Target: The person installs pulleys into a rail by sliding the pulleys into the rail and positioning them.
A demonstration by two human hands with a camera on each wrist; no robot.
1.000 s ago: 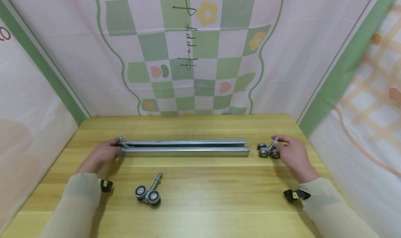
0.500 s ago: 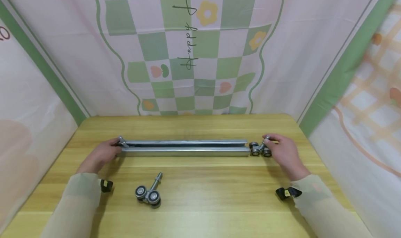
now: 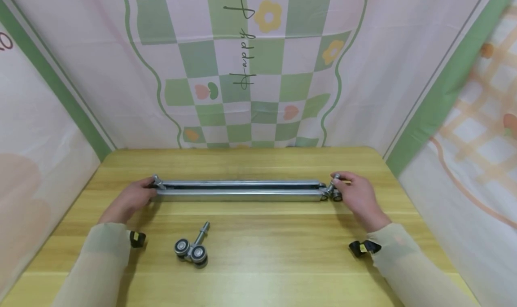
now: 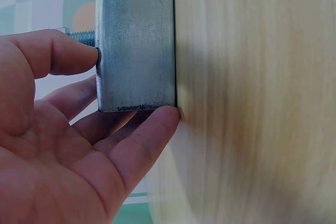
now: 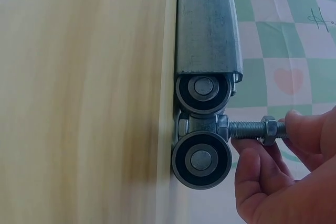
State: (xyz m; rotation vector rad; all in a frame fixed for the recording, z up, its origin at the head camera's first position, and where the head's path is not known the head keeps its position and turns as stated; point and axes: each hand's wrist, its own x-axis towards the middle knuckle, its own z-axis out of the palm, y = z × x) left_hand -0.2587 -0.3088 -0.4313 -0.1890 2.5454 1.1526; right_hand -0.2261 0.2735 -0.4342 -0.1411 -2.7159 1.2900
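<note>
A silver C-shaped metal track [image 3: 238, 195] lies on the table with its slot facing up. At its left end, my left hand [image 3: 136, 195] holds the track, the thumb on the top edge and a fingertip against the end near the tabletop. A threaded bolt [image 3: 159, 181] stands up from the slot there; what is below it is hidden. At the other end, my right hand [image 3: 358, 198] pinches the bolt of a four-wheel roller trolley [image 5: 202, 129]. Its front wheels are partly inside the track; the rear wheels [image 5: 201, 160] are outside. The bolt carries a nut [image 5: 269, 129].
Another roller trolley [image 3: 191, 252] lies on the near left of the wooden table [image 3: 278, 253], its bolt tilted up. Patterned fabric [image 3: 266, 69] hangs behind the table and on both sides.
My right hand has slid the roller trolley leftward along the table, and its front wheels have entered the track's right end. The left hand and the track have stayed put.
</note>
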